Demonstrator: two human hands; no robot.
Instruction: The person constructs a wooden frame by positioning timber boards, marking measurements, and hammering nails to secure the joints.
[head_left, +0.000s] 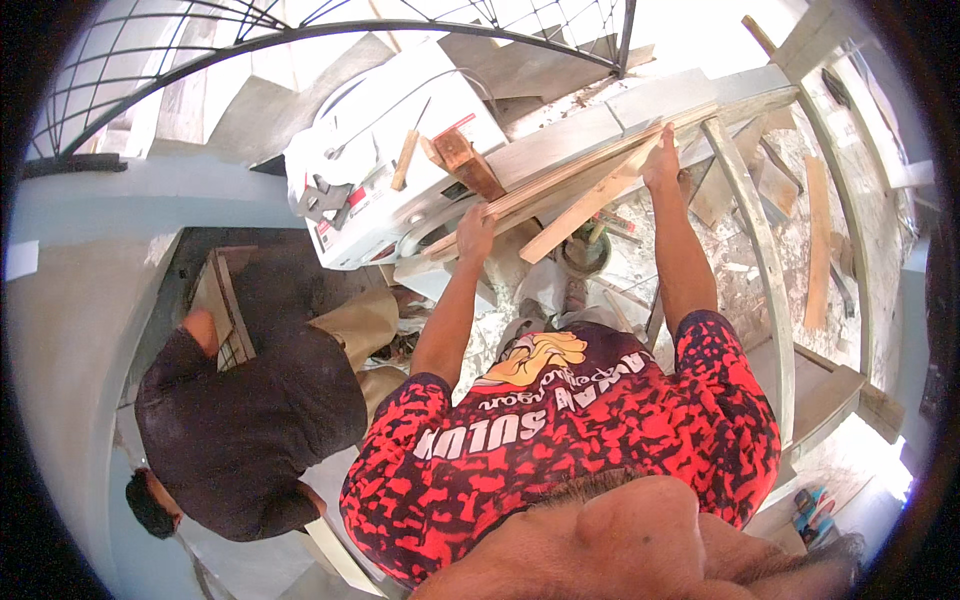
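Both my arms reach forward to a bundle of thin wooden strips (pixel 590 161) lying slantwise along a long board. My left hand (pixel 474 234) closes round the near-left part of the strips. Farther right, my right hand (pixel 662 163) grips them with its thumb on top. A flat wooden slat (pixel 585 212) slopes down to the left from below my right hand. Just beyond my left hand a brown wooden block (pixel 466 163) rests at the edge of a white carton (pixel 440 88).
A grey-handled saw (pixel 326 200) and a small wood piece (pixel 405 160) lie on the carton. A bucket (pixel 585 252) stands below the strips. Curved wooden rails (pixel 750 215) rise at right. A person in a dark shirt (pixel 250 430) bends at left. Black metal grating (pixel 300 32) arches at the back.
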